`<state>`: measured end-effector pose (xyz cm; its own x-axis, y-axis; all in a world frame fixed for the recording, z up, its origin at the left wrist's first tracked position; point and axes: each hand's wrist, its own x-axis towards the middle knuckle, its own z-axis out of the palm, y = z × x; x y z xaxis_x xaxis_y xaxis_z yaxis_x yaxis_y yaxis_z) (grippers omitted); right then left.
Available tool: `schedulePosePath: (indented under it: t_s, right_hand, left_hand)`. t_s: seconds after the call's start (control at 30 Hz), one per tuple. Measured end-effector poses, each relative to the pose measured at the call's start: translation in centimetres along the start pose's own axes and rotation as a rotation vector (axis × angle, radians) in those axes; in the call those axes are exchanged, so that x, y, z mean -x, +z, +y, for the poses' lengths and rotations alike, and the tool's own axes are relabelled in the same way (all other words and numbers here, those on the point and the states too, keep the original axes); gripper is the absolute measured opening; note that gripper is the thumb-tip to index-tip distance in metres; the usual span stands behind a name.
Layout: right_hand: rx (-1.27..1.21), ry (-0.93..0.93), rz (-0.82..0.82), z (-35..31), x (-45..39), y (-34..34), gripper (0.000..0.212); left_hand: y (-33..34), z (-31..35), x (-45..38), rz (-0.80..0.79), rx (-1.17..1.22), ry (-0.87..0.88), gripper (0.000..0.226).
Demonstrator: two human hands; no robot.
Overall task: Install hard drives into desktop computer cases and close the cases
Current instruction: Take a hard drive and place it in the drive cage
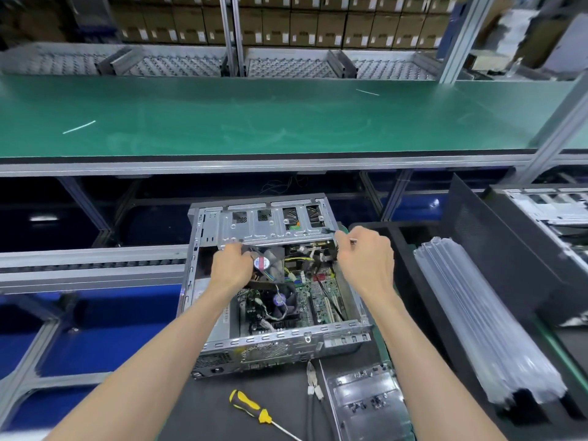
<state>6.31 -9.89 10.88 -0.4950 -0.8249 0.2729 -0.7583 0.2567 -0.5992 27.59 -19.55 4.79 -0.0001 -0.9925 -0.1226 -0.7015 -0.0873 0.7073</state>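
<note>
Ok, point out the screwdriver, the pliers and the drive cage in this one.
screwdriver (248, 405): head view, on its yellow and black handle.
pliers (311, 377): head view, near the pivot.
drive cage (270, 229): head view, on its flat metal top.

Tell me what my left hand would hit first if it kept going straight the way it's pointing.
Most likely the metal drive cage across the far end of the open computer case. The left hand points away from you, fingertips already at the cage's near edge, though depth is hard to judge.
</note>
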Motion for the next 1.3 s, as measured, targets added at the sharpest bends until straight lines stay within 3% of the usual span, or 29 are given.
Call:
schedulePosePath:
  t_s: [0.1,0.2,0.3,0.4,0.53,0.63,0.7,0.8,0.87,1.1,1.3]
  right_hand:
    - [0.229,-0.108,-0.082,0.6,1.0,1.4,0.034]
    - [0.5,-0.272,-0.314,1.1,2.5,3.2,0.022]
    - [0.617,-0.366,-0.562,1.4,3.1,4.3,0.008]
    - [0.741,-0.392,-0.669,1.6,3.2,5.1,0.021]
    - [0.747,-0.465,-0.616,1.6,3.1,5.5,0.029]
    - [0.616,-0.465,-0.58,1.5,3.0,5.6,0.019]
    - [0.461,-0.392,-0.587,1.4,3.2,5.9,0.015]
    - [0.222,-0.248,-0.589,1.6,3.4,6.5,0.025]
    - [0.124,-0.181,-0.618,1.9,3.6,7.0,0.033]
    - [0.117,-0.169,-0.578,2.4,4.3,8.1,0.033]
    - [0.117,-0.235,-0.527,2.6,4.5,8.0,0.028]
  left_hand:
    - [1.4,0.2,0.7,-0.045,-0.162,0.048,0.023]
    - [2.3,0.0,1.0,-0.057,-0.246,0.056,0.028]
    - [2.5,-0.1,1.0,-0.068,-0.263,0.066,0.029]
    - [2.7,-0.3,1.1,-0.1,-0.271,0.077,0.031]
    - [3.1,-0.6,1.6,-0.181,-0.256,0.082,0.031]
    - [3.5,-0.7,1.9,-0.214,-0.321,0.068,0.028]
    - [3.5,-0.5,2.1,-0.233,-0.404,0.051,0.031]
    - [3.5,-0.3,2.3,-0.279,-0.457,0.063,0.051]
    - [3.2,-0.2,2.1,-0.278,-0.453,0.105,0.051]
    - [3.1,-1.2,3.0,-0.252,-0.406,0.4,0.034]
    - [3.6,-1.7,5.0,-0.265,-0.316,0.48,0.025]
